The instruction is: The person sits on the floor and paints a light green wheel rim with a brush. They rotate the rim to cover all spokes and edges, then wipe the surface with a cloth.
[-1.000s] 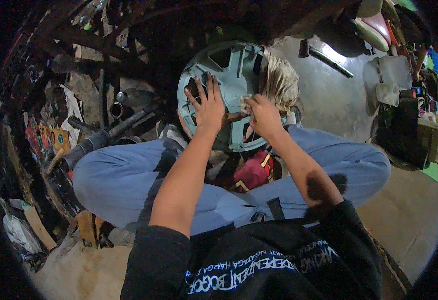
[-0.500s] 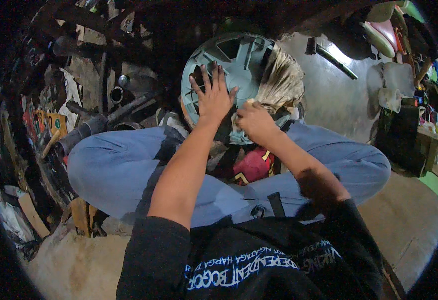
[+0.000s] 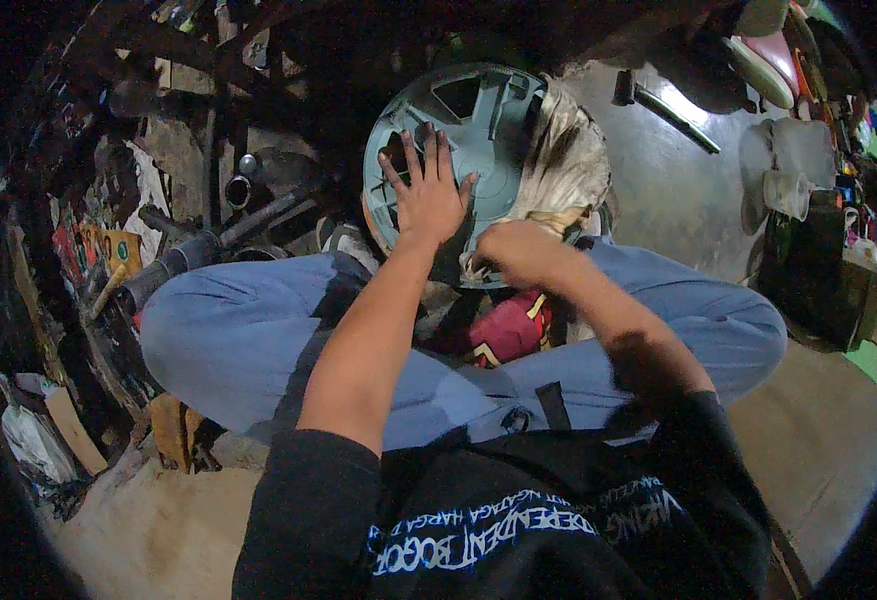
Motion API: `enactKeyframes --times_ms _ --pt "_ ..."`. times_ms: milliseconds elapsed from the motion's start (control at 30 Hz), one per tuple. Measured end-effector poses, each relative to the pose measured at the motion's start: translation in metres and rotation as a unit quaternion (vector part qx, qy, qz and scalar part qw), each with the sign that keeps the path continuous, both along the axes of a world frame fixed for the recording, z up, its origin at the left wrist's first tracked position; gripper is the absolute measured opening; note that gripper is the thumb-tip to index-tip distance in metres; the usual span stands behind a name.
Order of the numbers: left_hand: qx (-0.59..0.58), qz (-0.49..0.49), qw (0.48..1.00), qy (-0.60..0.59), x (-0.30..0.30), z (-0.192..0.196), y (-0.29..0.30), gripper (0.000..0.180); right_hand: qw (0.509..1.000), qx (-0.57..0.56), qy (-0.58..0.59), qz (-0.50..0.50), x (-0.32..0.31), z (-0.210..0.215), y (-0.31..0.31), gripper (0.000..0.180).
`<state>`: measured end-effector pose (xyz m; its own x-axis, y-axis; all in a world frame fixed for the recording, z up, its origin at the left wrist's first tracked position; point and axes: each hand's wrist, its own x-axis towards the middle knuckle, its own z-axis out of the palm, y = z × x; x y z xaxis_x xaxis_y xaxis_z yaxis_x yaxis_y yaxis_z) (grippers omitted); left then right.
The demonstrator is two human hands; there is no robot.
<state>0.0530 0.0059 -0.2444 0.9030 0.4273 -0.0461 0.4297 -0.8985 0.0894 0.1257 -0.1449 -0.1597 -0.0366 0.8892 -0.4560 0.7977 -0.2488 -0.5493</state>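
Note:
A round grey-green piece [image 3: 479, 165], with ribs and cut-out openings, rests between my bent legs. My left hand [image 3: 431, 200] lies on its left half, palm down with fingers spread. A stained, off-white cloth [image 3: 567, 160] is draped over the right side of the piece and hangs past the rim. At the near right edge my right hand [image 3: 524, 252] is closed on a bunched part of this cloth, pressing near the rim. Its fingertips are partly hidden by the hand itself. Below the piece, a dark red bundle with yellow stripes [image 3: 507, 332] shows between my legs.
Dark pipes [image 3: 194, 255] and clutter crowd the left side. A wooden-handled tool [image 3: 109, 290] leans there. On the floor at the right lies a dark metal bar [image 3: 674, 118]. A clear plastic container [image 3: 787, 192] stands beside a dark box [image 3: 809, 275] further right.
My right hand has turned and shifted slightly toward me along the near rim, with the cloth moving along. My left hand stays in place on the round piece.

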Motion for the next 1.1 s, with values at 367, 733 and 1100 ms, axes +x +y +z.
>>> enactKeyframes --times_ms 367,733,1100 --pt "0.004 -0.021 0.999 -0.045 -0.004 0.004 0.000 0.082 0.670 0.356 0.046 -0.650 0.076 0.087 -0.124 0.049" --pt "-0.013 0.019 1.000 -0.009 -0.001 0.019 -0.008 0.094 0.482 0.362 -0.434 -0.670 0.141 0.116 -0.238 0.041" --pt "0.023 0.122 0.992 0.017 -0.010 0.015 -0.016 0.097 0.293 0.512 0.003 -0.807 0.060 0.139 -0.142 0.032"
